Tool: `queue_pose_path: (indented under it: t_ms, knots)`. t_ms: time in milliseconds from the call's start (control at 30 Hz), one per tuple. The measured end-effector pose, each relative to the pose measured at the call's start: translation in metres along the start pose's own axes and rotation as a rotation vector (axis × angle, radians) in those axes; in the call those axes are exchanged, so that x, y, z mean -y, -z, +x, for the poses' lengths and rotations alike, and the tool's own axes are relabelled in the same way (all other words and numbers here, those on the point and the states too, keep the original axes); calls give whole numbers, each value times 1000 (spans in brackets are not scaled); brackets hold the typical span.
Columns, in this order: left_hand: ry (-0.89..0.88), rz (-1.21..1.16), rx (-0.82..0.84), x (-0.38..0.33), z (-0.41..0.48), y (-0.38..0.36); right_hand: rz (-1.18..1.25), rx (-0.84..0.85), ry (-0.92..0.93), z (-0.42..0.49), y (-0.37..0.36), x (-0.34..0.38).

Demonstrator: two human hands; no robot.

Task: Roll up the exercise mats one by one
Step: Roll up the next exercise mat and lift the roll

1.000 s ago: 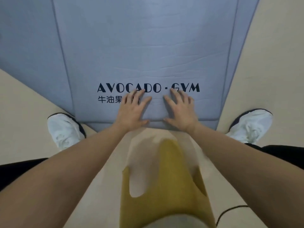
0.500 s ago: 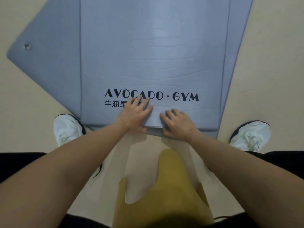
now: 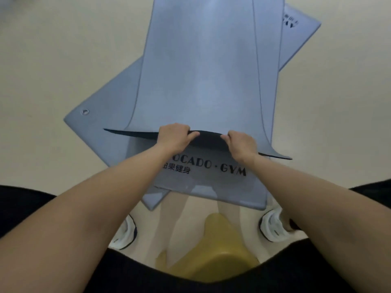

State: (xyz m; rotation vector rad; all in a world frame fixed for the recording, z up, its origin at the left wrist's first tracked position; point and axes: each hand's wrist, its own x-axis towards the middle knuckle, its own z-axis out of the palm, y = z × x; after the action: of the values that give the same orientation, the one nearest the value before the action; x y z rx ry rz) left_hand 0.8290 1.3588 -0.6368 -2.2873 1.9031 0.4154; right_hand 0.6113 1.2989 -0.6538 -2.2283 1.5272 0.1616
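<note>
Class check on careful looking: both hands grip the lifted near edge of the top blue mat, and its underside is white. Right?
Wrong on colour: the head view shows the underside dark, nearly black. The left hand and right hand do grip the lifted near edge of the top blue mat.

Your top mat [image 3: 201, 70] is plain blue-grey on its face and black on its turned-up underside [image 3: 209, 141]. Directly beneath the top mat, the lettered mat [image 3: 211, 189] is the same blue-grey, with black print [image 3: 232, 171] reading "OCADO · GYM" above black Chinese characters. Left of the top mat, a third mat [image 3: 105, 123] is blue-grey with a silver eyelet [image 3: 85, 112]. The floor [image 3: 53, 49] is beige. Your shoes [image 3: 127, 233] are white with dark trim, and your garment [image 3: 213, 256] is mustard yellow.
</note>
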Motion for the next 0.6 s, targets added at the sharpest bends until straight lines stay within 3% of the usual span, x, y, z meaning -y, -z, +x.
queue_pose_path:
  t_ms: [233, 467, 600]
  knots:
    - [19, -126, -73, 7, -22, 98, -79, -70, 169, -13, 111, 25]
    - [21, -280, 115, -11, -34, 141, -84, -3, 293, -44, 166, 7]
    - [58, -427, 203, -11, -21, 133, -155, -245, 380, -46, 159, 0]
